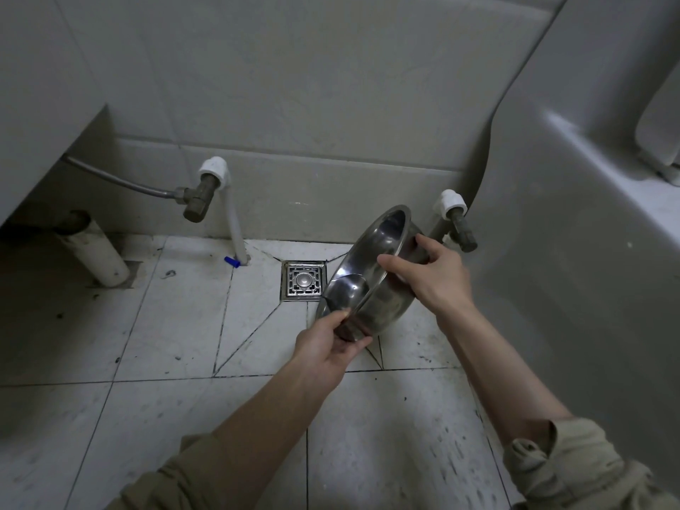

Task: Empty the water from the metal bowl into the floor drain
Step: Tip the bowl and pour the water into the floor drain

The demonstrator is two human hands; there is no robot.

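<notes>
In the head view, a person holds a round shiny metal bowl (368,274) with both hands. The bowl is up in the air, just to the right of the square silver floor drain (304,281), and its low edge hangs close beside the drain's right side. The bowl is tipped far over, almost on its side, with its open face turned to the left, toward the drain.

The left hand (327,347) grips the low near edge of the bowl, with the thumb on the rim and the fingers under it. The right hand (430,274) holds the far right side, with the thumb over the rim and the fingers curled round the back. Both hands are closed on the bowl and sit apart, one at each end.

I cannot see any water inside the bowl, and I cannot see a stream falling from it. The inside looks bare and shiny. So I think the pour is mostly done, or right at its end. What may be left is to shake out the last drops over the drain and turn the bowl flat again.

The white tiled floor (176,325) around the drain is marked with dark specks. Two old metal taps with white caps (206,189) stick out from the wall behind.
</notes>
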